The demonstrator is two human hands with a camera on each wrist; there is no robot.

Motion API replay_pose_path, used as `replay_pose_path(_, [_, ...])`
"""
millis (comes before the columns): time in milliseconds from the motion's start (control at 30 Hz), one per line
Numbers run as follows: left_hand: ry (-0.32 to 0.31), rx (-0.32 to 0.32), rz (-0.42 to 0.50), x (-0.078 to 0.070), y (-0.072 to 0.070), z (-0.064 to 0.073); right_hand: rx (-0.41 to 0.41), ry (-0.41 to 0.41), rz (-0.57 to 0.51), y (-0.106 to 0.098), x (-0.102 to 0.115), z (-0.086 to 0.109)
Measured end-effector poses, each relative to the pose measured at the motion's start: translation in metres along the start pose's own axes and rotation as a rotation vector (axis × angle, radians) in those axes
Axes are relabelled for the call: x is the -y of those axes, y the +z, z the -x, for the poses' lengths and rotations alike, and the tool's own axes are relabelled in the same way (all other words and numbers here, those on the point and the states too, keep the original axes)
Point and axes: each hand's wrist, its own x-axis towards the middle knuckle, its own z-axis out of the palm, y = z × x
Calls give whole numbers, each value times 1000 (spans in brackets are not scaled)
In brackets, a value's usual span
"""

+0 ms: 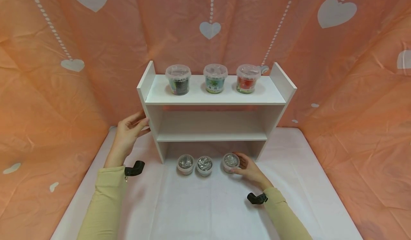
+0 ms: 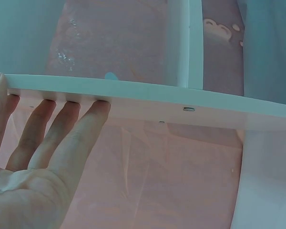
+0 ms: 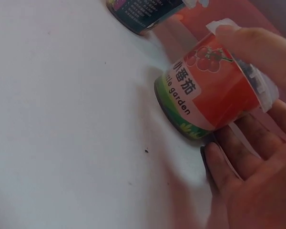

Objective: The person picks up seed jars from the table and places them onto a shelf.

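Left hand (image 1: 126, 134), fingers apart, touches white tiered shelf (image 1: 215, 127); right fingers (image 1: 243, 157), clamped on silver-topped plastic cup (image 1: 231, 161) before it, should squeeze lightly.

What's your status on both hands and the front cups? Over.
Left hand touching left side of shelf unit. Right hand holding rightmost front cup. Possible obstacles: two front cups to its left, shelf unit behind.
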Motion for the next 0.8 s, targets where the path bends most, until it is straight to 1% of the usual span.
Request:
replay_pose_path(200, [-8, -5, -12, -1, -1, 1, 7, -29, -9, 1, -2, 0])
replay_pose_path(533, [-13, 1, -12, 0, -1, 0, -27, 4, -3, 3, 3, 1])
replay_pose_path(633, [-20, -1, -23, 0, -1, 0, -30, 5, 6, 4, 11, 3])
replay_pose_path(800, [-28, -6, -37, 0, -1, -1, -29, 3, 23, 7, 30, 7])
